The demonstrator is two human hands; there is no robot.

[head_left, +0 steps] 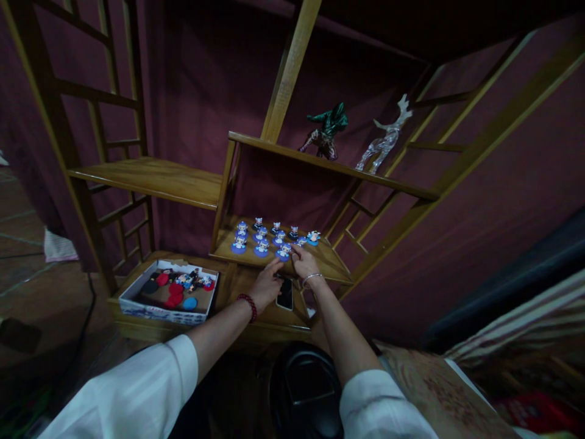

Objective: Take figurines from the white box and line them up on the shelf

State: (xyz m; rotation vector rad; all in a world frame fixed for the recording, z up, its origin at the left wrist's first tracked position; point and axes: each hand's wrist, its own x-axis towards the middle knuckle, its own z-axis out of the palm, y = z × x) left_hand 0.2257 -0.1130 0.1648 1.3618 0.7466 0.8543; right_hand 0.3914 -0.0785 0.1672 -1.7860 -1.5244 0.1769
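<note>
Several small figurines on purple round bases stand in rows on the low wooden shelf (329,262). The front-right figurine (284,250) is between my two hands. My left hand (266,288), with a dark red bead bracelet, reaches its fingertips to the near edge of that base, the fingers mostly closed. My right hand (305,263), wearing a pale bangle, has its fingers bent at the figurine's right side. Its fingertips partly cover another figurine (300,241) behind. A figurine on a blue base (313,238) stands farther right. Fine finger contact is too small to make out.
A shallow box (132,299) at the left holds red, black and blue discs and several figurines. A phone (285,294) lies below my hands. A dark green figure (329,127) and a clear figure (384,141) stand on the upper shelf (274,146). A black stool (305,390) is below.
</note>
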